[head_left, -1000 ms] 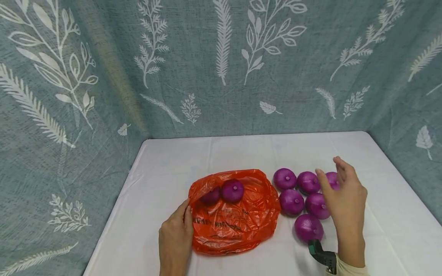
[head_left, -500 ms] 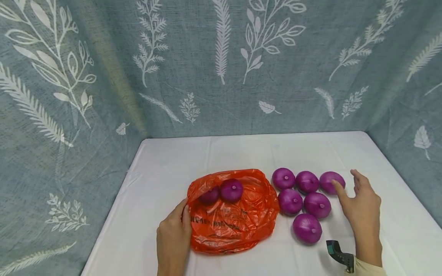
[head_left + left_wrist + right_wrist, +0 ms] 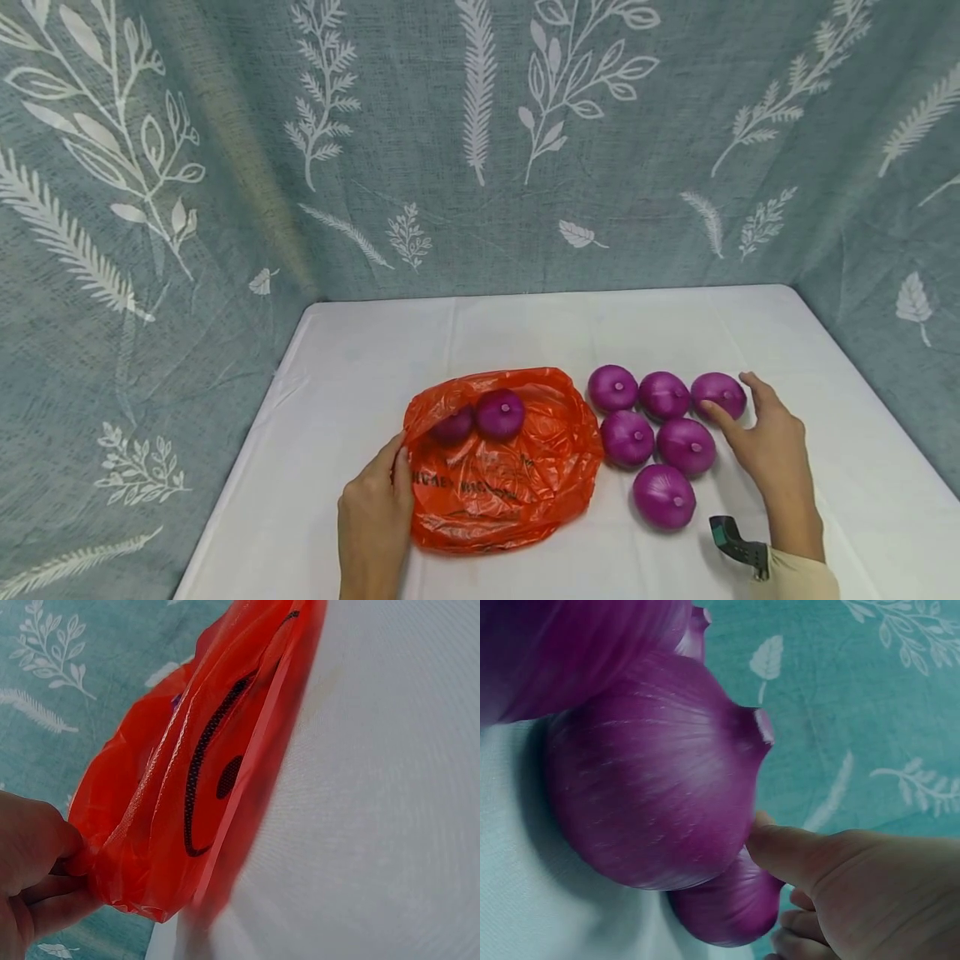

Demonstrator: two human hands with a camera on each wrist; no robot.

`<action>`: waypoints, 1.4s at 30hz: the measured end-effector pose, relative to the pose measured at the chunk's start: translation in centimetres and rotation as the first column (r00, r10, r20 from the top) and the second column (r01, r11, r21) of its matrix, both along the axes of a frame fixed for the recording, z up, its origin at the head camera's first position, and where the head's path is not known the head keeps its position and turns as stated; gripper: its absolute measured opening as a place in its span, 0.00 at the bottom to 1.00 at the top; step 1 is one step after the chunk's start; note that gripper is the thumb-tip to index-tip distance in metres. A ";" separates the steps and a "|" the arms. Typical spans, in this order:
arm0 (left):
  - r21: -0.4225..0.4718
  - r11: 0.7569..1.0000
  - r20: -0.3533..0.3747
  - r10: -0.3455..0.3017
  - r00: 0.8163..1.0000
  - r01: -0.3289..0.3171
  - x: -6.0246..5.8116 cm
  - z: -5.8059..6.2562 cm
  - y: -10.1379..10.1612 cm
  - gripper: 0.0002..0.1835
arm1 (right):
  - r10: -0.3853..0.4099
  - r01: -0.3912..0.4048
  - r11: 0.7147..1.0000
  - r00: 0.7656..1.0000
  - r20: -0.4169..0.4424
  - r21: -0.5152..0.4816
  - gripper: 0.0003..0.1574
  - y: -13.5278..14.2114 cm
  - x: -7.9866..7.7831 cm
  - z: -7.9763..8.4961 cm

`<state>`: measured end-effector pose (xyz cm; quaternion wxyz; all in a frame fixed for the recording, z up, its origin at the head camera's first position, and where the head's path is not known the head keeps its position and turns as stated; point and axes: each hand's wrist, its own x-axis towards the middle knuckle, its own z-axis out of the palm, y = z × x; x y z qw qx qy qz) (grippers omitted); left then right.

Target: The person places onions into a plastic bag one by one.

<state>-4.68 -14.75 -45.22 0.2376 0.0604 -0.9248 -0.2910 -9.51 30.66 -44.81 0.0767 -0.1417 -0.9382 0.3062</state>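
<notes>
My left hand (image 3: 375, 508) pinches the left rim of a crinkled red plastic bag (image 3: 480, 525), also seen in the left wrist view, where the thumb and fingers nip the bag (image 3: 157, 817). Two purple onions show in its mouth, one plain onion (image 3: 501, 414) and one partly covered onion (image 3: 453, 427). At the far right, my right hand (image 3: 776, 446) reaches around an onion (image 3: 717, 395), thumb at its near side and fingers at its right. In the right wrist view the thumb crosses before this onion (image 3: 727, 907); firm contact is not clear.
Several more purple onions stand between the bag and my right hand, including a near onion (image 3: 664, 497) and a back onion (image 3: 612, 388). They sit close together on a white-covered table (image 3: 525, 325). A leaf-patterned curtain (image 3: 465, 233) encloses the back and sides.
My right hand first drew back to the right from above the onions, then came left to the far-right onion. The left hand keeps its hold on the bag.
</notes>
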 end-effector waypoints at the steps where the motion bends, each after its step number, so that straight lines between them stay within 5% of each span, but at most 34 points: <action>1: -0.001 1.000 -0.006 -0.001 1.000 0.001 0.0 0.0 0.0 0.16 | 0.004 -0.003 1.000 1.000 0.009 -0.002 0.58 0.0 -0.1 -0.1; 30: -0.004 1.000 -0.003 -0.004 1.000 0.004 0.2 0.0 0.0 0.16 | -0.081 0.082 0.995 0.997 0.017 -0.060 0.57 -0.2 -0.1 -1.4; 42: -0.018 1.000 -0.060 -0.025 0.998 0.024 0.0 0.0 -0.2 0.15 | -0.150 0.139 0.986 0.980 -0.130 -0.096 0.55 -2.1 1.0 2.7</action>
